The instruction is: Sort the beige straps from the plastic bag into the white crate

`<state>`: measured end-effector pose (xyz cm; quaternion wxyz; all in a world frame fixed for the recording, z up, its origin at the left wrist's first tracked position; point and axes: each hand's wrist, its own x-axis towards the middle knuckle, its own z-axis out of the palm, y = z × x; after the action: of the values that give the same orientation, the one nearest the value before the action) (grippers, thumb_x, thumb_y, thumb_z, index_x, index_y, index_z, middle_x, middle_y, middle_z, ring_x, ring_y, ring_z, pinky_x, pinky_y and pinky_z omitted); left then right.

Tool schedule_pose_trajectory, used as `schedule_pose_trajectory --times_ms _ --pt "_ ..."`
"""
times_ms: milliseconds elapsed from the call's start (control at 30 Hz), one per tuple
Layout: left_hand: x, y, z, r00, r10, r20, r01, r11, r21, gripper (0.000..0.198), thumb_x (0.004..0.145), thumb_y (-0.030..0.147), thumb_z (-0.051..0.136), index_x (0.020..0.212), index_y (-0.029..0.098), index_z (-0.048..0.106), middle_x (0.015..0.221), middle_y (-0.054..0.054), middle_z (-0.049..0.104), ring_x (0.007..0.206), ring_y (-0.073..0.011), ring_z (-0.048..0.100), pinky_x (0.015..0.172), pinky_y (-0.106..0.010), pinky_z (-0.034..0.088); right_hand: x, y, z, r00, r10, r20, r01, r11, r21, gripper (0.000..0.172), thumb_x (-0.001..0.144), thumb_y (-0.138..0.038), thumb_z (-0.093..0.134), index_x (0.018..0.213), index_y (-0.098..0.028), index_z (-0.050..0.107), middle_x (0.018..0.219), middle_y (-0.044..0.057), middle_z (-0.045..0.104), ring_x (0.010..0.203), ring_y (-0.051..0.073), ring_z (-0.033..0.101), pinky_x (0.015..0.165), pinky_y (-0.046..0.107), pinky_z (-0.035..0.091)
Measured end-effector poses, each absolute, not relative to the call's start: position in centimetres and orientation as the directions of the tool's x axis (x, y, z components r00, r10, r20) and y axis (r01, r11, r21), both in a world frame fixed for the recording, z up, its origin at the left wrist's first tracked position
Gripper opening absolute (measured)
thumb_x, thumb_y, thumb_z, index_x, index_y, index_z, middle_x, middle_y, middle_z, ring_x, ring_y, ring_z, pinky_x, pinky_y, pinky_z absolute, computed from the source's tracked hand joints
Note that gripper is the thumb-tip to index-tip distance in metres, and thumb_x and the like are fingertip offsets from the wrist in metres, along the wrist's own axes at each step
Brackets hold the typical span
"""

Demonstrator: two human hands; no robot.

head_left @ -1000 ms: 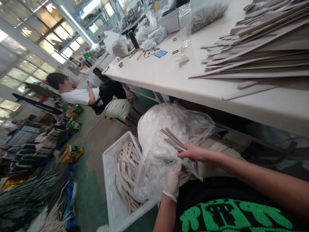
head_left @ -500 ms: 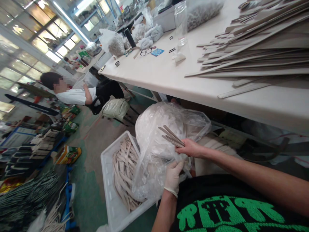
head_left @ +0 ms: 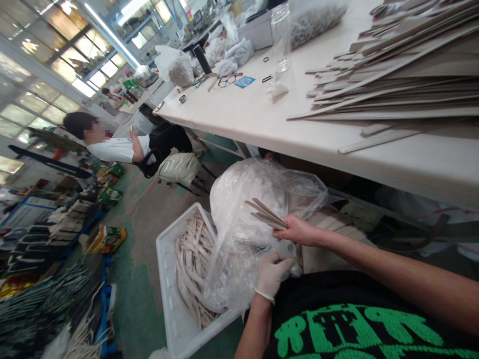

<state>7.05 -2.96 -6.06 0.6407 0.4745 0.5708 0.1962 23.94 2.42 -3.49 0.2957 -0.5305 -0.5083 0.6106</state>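
Observation:
My right hand, bare, is closed around several flat taupe straps, whose ends fan out to the upper left. Just below it, my left hand wears a pale glove. Its fingers are pinched together at the loose edge of a large clear plastic bag. The bag bulges over my lap and leans across the rim of a white plastic crate. Inside that crate lies a tangled heap of beige straps.
A long pale table runs above the bag, with a big pile of straps at its right. A clear jar, eyeglasses and filled bags stand on it. A seated person is at the left.
My left hand has shifted slightly down and right, drawing away from my right hand, with a crumpled bit of plastic at its fingertips. My right hand and the straps barely moved.

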Motion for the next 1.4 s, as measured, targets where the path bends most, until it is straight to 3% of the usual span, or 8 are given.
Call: schedule_pose_trajectory --times_ms 267,400,533,767,933,1033,1200,1400 --pt "6.8 -3.4 -7.1 0.438 0.669 -0.601 0.229 0.564 0.794 0.028 0.068 0.038 0.075 0.082 0.014 0.078 0.071 -0.006 0.072 0.064 -0.0172 0.059 0.072 -0.032 0.047 24.0 2.2 -4.2 -0.286 0.901 -0.326 0.229 -0.266 -0.936 0.014 0.066 -0.03 0.06 0.062 -0.017 0.058 0.051 -0.004 0.051 0.044 0.01 0.044 0.04 0.019 0.03" --pt "6.9 -3.5 -6.5 0.511 0.591 -0.624 0.254 0.59 0.766 0.034 0.072 0.047 0.07 0.073 0.014 0.078 0.066 -0.008 0.072 0.063 -0.0201 0.063 0.074 -0.035 0.05 23.8 2.0 -4.6 -0.293 0.898 -0.327 0.239 -0.262 -0.935 0.015 0.066 -0.032 0.061 0.062 -0.017 0.057 0.05 -0.004 0.05 0.045 0.011 0.044 0.041 0.02 0.031" --pt "6.8 -3.5 -6.1 0.434 0.643 -0.631 0.271 0.575 0.772 0.033 0.067 0.051 0.074 0.065 0.018 0.076 0.066 -0.008 0.072 0.068 -0.0241 0.065 0.071 -0.035 0.051 24.1 2.1 -4.6 -0.284 0.893 -0.349 0.215 -0.295 -0.931 0.028 0.071 -0.045 0.061 0.07 -0.017 0.058 0.058 -0.001 0.057 0.044 0.011 0.044 0.04 0.021 0.033" --pt "6.3 -1.9 -5.9 0.212 0.811 -0.546 -0.201 0.582 0.788 0.041 0.058 0.051 0.083 0.066 0.012 0.071 0.059 -0.004 0.066 0.056 -0.0153 0.059 0.063 -0.029 0.049 26.0 0.4 -3.3 -0.355 0.856 -0.376 0.153 -0.343 -0.927 0.063 0.084 -0.073 0.037 0.096 -0.014 0.057 0.065 0.002 0.06 0.039 0.009 0.043 0.04 0.022 0.035" --pt "7.0 -0.2 -4.5 0.045 0.835 -0.548 -0.477 0.5 0.723 0.044 0.05 0.047 0.09 0.061 0.014 0.062 0.058 0.002 0.062 0.056 -0.0109 0.059 0.06 -0.024 0.05 26.4 -1.8 -2.2 -0.37 0.841 -0.396 0.151 -0.366 -0.918 0.055 0.084 -0.07 0.044 0.08 -0.016 0.056 0.059 0.001 0.057 0.039 0.009 0.04 0.04 0.022 0.033" --pt "7.6 0.2 -4.0 0.041 0.825 -0.564 -0.546 0.492 0.679 0.045 0.048 0.046 0.091 0.064 0.014 0.063 0.063 0.001 0.066 0.059 -0.0106 0.062 0.061 -0.023 0.051 26.8 -2.6 -1.8 -0.363 0.843 -0.397 0.207 -0.343 -0.917 0.051 0.086 -0.062 0.048 0.064 -0.017 0.056 0.048 -0.001 0.049 0.04 0.01 0.04 0.042 0.022 0.034" --pt "8.3 0.0 -3.5 0.084 0.814 -0.574 -0.61 0.498 0.617 0.043 0.046 0.042 0.093 0.063 0.014 0.065 0.064 0.0 0.068 0.062 -0.011 0.064 0.064 -0.022 0.052 27.1 -3.1 -1.7 -0.43 0.839 -0.333 0.138 -0.303 -0.943 0.061 0.094 -0.066 0.03 0.073 -0.016 0.058 0.059 0.002 0.055 0.045 0.011 0.045 0.047 0.023 0.039" --pt "8.3 -0.4 -3.6 0.037 0.782 -0.622 -0.631 0.501 0.592 0.042 0.047 0.039 0.093 0.069 0.013 0.069 0.071 -0.002 0.071 0.068 -0.0131 0.067 0.073 -0.026 0.054 26.2 -2.9 -2.0 -0.305 0.875 -0.376 0.121 -0.356 -0.927 0.046 0.078 -0.062 0.058 0.064 -0.02 0.046 0.052 -0.006 0.04 0.039 0.008 0.036 0.037 0.02 0.029"
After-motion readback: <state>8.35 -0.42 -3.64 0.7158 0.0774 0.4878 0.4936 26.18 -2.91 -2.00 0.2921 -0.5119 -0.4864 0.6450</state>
